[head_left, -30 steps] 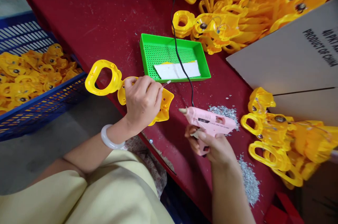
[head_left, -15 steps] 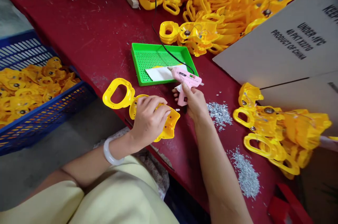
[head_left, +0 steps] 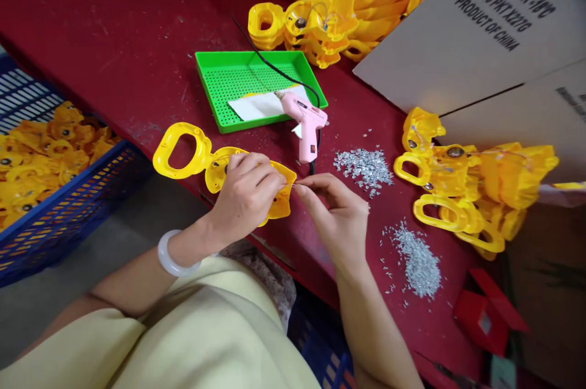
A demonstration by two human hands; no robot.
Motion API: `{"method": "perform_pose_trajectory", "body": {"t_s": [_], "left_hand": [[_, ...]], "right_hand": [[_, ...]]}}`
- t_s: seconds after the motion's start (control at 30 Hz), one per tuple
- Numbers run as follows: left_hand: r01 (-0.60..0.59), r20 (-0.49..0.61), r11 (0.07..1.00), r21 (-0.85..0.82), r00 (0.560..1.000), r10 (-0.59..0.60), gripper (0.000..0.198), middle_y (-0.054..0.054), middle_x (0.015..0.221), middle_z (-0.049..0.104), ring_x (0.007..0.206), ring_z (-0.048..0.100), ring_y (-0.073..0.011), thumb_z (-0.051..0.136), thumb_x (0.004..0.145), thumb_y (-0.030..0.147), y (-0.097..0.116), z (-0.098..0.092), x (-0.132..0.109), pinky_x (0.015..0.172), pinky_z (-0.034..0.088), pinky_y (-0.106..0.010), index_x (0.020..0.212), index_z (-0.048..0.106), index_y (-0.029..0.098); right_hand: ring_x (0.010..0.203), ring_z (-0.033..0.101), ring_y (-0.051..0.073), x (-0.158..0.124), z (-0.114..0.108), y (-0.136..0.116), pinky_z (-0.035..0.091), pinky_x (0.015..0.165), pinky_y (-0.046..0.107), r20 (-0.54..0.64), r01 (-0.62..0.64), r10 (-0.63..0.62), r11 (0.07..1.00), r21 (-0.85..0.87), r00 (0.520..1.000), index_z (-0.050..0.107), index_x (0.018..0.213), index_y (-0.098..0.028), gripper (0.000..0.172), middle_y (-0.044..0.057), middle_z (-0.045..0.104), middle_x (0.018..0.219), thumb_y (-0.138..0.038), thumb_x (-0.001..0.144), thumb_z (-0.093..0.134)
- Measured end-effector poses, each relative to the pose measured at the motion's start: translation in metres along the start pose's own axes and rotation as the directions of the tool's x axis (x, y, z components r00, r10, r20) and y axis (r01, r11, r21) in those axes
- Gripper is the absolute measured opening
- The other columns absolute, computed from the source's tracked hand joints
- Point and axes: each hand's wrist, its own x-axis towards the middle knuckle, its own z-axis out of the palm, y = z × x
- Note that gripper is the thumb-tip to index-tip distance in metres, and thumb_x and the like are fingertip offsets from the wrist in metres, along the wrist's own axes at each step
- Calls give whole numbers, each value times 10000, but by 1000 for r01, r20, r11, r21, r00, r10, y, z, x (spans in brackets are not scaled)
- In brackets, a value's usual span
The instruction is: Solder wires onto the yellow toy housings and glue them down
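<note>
Left hand (head_left: pixel 245 193) has a full wrapped grip on a yellow plastic piece (head_left: pixel 183 151), a ring-shaped loop with a flared end, right at the near edge of the red surface (head_left: pixel 128 59). Right hand (head_left: pixel 332 212) has its grip pinched together at that flared end, on something too fine to make out. The piece looks light, stiff and hollow, maybe a bit slick, so I'd take hold at the ring and not lean on the thin edges.

Around the hands, from 12 o'clock: a pink glue gun (head_left: pixel 304 120) stands upright there, and a green tray (head_left: pixel 206 80) with white paper (head_left: pixel 256 105) sits at 11. Silver glitter piles (head_left: pixel 364 169) lie at 3 and 4, with yellow heaps (head_left: pixel 458 193) further out. Cardboard (head_left: pixel 480 29) leans in at 2, and a blue crate (head_left: pixel 77 193) of yellow parts sits at 9.
</note>
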Motion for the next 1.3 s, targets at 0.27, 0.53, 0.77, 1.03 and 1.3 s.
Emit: {"method": "perform_pose_trajectory", "body": {"t_s": [0.27,0.53,0.77,1.03,1.3], "left_hand": [[156,117,964,-217,984,-133,154,-23,830,660,894,548,-191,575,910,243,-2,-7,6,834,402,-380,773,605,179],[153,133,977,-146,982,-134,132,-47,870,629,926,535,-212,615,846,195,-1,-3,8,842,409,-401,718,633,175],[131,161,985,-111,981,-112,133,-51,879,635,927,524,-218,603,838,176,-1,-2,8,839,410,-413,708,627,171],[137,178,987,-79,977,-121,153,-57,879,638,941,529,-225,599,843,182,0,-2,9,828,403,-413,692,619,170],[137,190,988,-67,974,-122,153,-59,906,647,951,527,-231,595,840,176,0,-2,10,825,401,-419,688,618,178]], "right_hand": [[704,605,118,-13,9,15,492,693,261,-36,-236,252,939,250,967,699,810,-226,118,-16,687,769,-341,791,720],[638,552,104,-28,20,23,482,642,243,-92,-345,389,886,310,917,669,769,-193,194,-12,643,706,-381,767,721],[601,521,103,-28,21,22,474,616,250,-84,-371,411,881,294,908,661,757,-192,219,-11,624,679,-405,756,714],[592,511,97,-27,21,20,472,620,245,-88,-381,421,879,288,903,658,748,-192,207,-17,611,663,-392,756,715],[597,518,104,-26,22,23,478,619,253,-87,-372,410,884,284,908,653,754,-194,232,-9,622,674,-420,756,709]]}}
